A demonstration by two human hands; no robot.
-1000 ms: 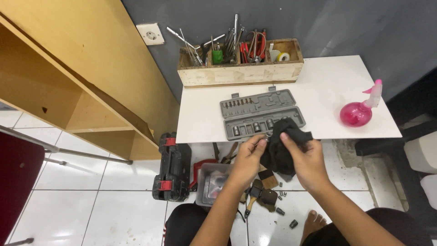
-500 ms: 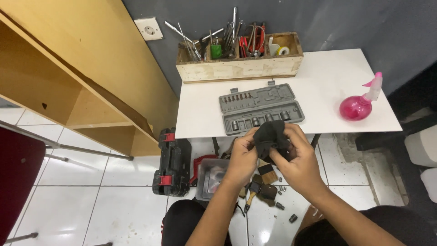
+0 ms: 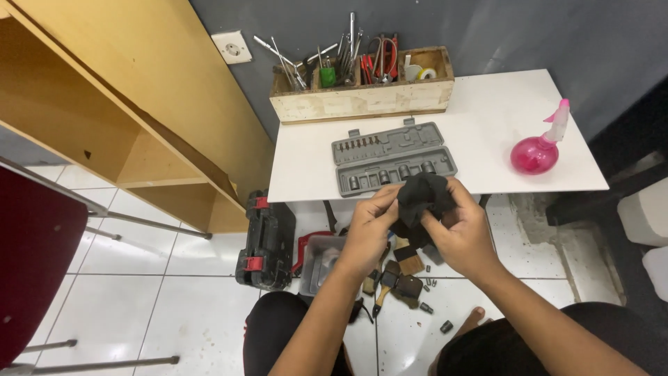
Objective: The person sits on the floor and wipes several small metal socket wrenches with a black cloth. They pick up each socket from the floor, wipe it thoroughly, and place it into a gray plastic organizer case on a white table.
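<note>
Both my hands hold a bunched black cloth (image 3: 421, 195) in front of me, just past the near edge of the white table (image 3: 487, 118). My left hand (image 3: 367, 230) pinches its left side, and my right hand (image 3: 463, 233) wraps its right side and underside. Whatever may be inside the cloth is hidden. Just beyond the cloth an open grey socket set case (image 3: 390, 158) lies on the table with sockets and bits in their slots.
A wooden tool box (image 3: 362, 101) full of hand tools stands at the table's back. A pink spray bottle (image 3: 536, 150) stands at the right. On the tiled floor lie a black and red case (image 3: 263, 240), a clear tub (image 3: 321, 256), paintbrushes (image 3: 390, 282) and loose sockets. A wooden shelf (image 3: 125, 97) stands left.
My hands have drawn the cloth off the table's edge toward me and bunched it tighter; the camera view shifted slightly.
</note>
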